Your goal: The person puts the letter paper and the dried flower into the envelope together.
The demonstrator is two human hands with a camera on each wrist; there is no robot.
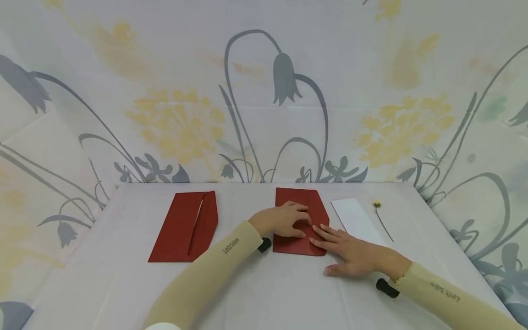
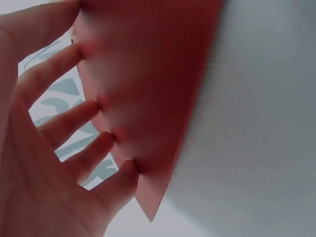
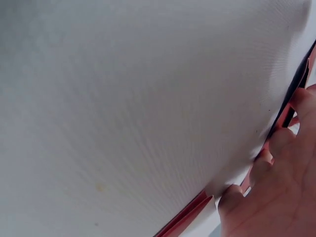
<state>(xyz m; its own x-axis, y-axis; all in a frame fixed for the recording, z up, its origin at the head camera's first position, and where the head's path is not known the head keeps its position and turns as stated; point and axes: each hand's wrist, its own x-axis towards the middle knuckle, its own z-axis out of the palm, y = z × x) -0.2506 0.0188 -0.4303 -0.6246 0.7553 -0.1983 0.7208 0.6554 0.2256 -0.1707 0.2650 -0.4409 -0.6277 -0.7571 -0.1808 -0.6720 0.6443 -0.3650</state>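
A red paper envelope [image 1: 311, 201] lies on the table in front of me, its angled flap side to the right. My left hand [image 1: 282, 221] rests its fingertips on the envelope's face, fingers spread and slightly bent; the left wrist view shows these fingertips touching the red paper [image 2: 148, 74]. From the right, my right hand [image 1: 352, 252] lays its extended fingers on the flap side, thumb apart on the tablecloth. In the right wrist view its fingers [image 3: 281, 140] meet the envelope's edge [image 3: 190, 215]. Neither hand grips anything.
A second red envelope [image 1: 175, 224] lies at the left, a thin pale edge showing along its flap. Right of the middle envelope are a white paper strip [image 1: 355, 219] and a small yellow flower on a thin stem [image 1: 377, 205]. Floral-printed cloth [image 1: 264, 137] hangs behind the white table.
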